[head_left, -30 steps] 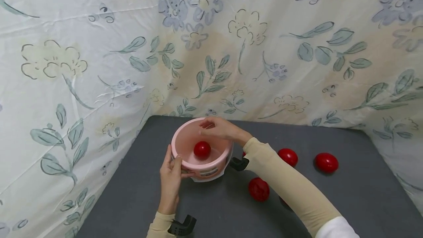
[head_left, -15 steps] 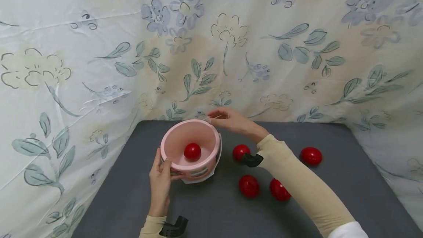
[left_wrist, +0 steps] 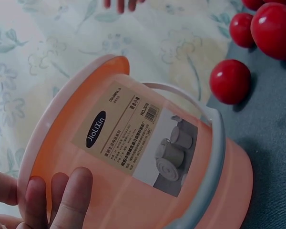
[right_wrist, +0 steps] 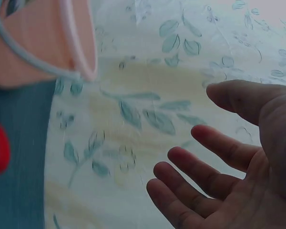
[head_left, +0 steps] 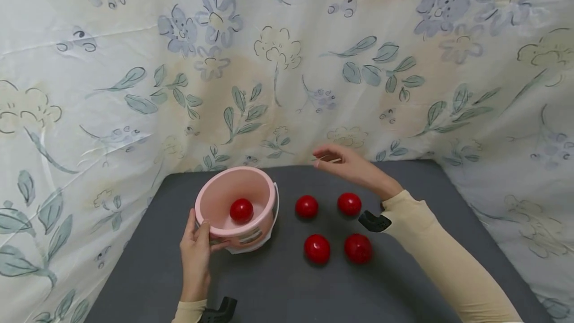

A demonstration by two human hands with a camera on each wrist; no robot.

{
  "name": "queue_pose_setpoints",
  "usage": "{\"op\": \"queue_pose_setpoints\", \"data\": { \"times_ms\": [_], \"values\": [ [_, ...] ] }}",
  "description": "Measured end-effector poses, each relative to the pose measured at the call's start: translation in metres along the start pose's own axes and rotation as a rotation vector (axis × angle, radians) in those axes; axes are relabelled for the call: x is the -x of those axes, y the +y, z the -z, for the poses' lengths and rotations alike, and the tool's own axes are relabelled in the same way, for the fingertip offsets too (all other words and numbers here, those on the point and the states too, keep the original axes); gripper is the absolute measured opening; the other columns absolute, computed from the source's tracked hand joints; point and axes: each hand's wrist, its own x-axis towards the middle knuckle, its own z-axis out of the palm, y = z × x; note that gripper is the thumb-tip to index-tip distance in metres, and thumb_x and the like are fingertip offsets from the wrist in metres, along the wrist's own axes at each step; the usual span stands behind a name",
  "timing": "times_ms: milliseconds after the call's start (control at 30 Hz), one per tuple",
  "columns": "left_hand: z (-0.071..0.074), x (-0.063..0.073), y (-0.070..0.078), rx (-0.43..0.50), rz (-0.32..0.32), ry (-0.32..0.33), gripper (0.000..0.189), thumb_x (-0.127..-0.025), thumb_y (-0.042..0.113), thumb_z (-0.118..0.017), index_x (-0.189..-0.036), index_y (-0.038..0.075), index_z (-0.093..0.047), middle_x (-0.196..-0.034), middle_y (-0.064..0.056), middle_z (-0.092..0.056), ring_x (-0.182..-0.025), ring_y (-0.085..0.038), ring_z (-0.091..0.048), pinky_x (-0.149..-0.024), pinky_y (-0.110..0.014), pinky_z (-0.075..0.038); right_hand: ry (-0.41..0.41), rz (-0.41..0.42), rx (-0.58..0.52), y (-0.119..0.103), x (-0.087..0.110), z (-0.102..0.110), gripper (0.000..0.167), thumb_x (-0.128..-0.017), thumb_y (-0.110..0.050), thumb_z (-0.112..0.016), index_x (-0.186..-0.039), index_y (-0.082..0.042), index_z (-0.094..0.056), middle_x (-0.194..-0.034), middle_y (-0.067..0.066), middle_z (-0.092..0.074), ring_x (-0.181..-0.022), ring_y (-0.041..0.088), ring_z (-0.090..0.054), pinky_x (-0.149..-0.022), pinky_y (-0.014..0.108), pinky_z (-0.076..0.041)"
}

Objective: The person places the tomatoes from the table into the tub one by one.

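- Your dark worktop (head_left: 287,293) lies beneath both hands.
- The pink bucket (head_left: 253,191) is between them, well apart from your right.
- Your left hand (head_left: 196,255) grips its near-left rim; your right hand (head_left: 354,166), fingers relaxed, holds nothing.
- One red ball (head_left: 241,211) sits inside; four others (head_left: 317,249) lie rightward.

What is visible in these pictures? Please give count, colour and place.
Bucket: one, pink, over the table's left part
Handle: one, pale, bucket's side
Label: one, beige, bucket's outside
Balls: five, red, one inside the bucket, four right of it
Table: one, dark grey, underneath
Floral cloth: count unclear, whitish, behind
Wrist devices: two, black, at the wrists
Sleeves: two, beige, on the arms
Left hand: one, gripping the bucket's rim
Right hand: one, right of the bucket, empty
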Motion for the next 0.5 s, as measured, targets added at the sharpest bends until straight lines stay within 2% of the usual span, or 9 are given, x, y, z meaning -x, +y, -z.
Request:
{"op": "queue_pose_setpoints", "data": {
  "times_ms": [100,167,300,400,500],
  "values": [
    [0.001,0.001,0.0,-0.008,0.007,0.0,0.066,-0.107,0.024,-0.048,-0.164,0.025,-0.014,-0.102,0.013,-0.067,-0.07,-0.007,-0.07,-0.064,-0.03,-0.065,0.018,0.039,0.075,0.011,0.018,0.01,0.041,-0.099,-0.031,-0.064,-0.136,-0.015,-0.058,-0.141,0.009,-0.058,-0.128,0.031,-0.056,-0.113,0.057,-0.046],
    [0.0,0.002,0.001,-0.017,0.012,0.004,0.067,-0.107,0.027,-0.049,-0.164,0.025,-0.013,-0.111,0.005,-0.065,-0.068,-0.007,-0.07,-0.064,-0.03,-0.065,0.033,0.06,0.129,0.018,0.031,0.014,0.042,-0.099,-0.031,-0.065,-0.137,-0.013,-0.058,-0.141,0.011,-0.058,-0.128,0.033,-0.055,-0.112,0.058,-0.045],
    [0.001,0.002,0.001,-0.033,0.018,0.006,0.067,-0.107,0.029,-0.047,-0.164,0.024,-0.012,-0.129,-0.009,-0.055,-0.065,-0.008,-0.07,-0.064,-0.029,-0.064,0.058,0.032,0.216,0.035,0.053,0.014,0.047,-0.099,-0.037,-0.065,-0.14,-0.018,-0.056,-0.142,0.008,-0.057,-0.128,0.034,-0.055,-0.11,0.059,-0.046],
    [0.0,0.003,0.001,-0.038,0.021,0.01,0.066,-0.108,0.028,-0.046,-0.164,0.024,-0.012,-0.125,-0.006,-0.056,-0.065,-0.008,-0.07,-0.064,-0.029,-0.065,0.065,0.028,0.253,0.049,0.066,0.008,0.047,-0.097,-0.04,-0.067,-0.139,-0.019,-0.057,-0.141,0.008,-0.057,-0.127,0.034,-0.055,-0.106,0.057,-0.05],
    [-0.002,0.003,0.002,-0.041,0.024,0.014,0.066,-0.107,0.029,-0.047,-0.164,0.024,-0.013,-0.109,0.002,-0.061,-0.065,-0.008,-0.07,-0.064,-0.029,-0.065,0.06,0.068,0.292,0.064,0.076,0.0,0.046,-0.096,-0.038,-0.069,-0.136,-0.018,-0.061,-0.14,0.008,-0.058,-0.128,0.032,-0.054,-0.1,0.052,-0.056]
  ]
}}
